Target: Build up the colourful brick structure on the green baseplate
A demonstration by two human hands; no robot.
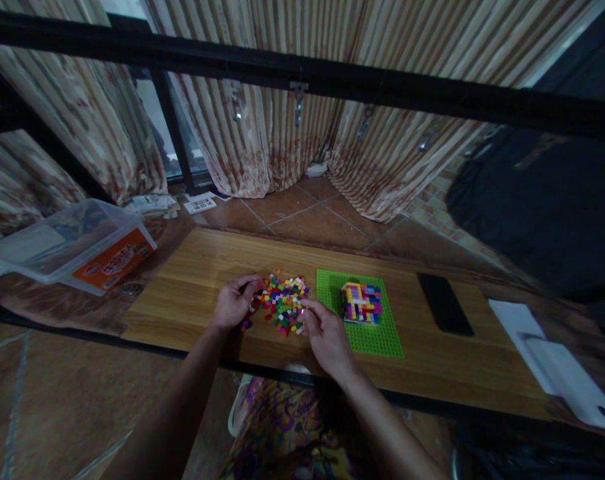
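A loose pile of small coloured building bricks (285,300) lies on the wooden board (182,287) between my two hands. My left hand (233,303) is at the pile's left edge, its fingers curled together; whatever they pinch is too small to make out. At the right edge, my right hand (327,333) has thumb and forefinger closed around a tiny pale building brick (303,311). Right of that hand is a green studded baseplate (382,340), bearing a block-shaped build of multicoloured bricks (362,303). Neither hand touches the build.
A black phone (445,303) lies on the board's right part. Beyond its right end are white flat objects (572,380). A clear plastic tub (95,247) with an orange label stands at the left. A dark metal bar (302,63) crosses above, with striped curtains (292,133) behind.
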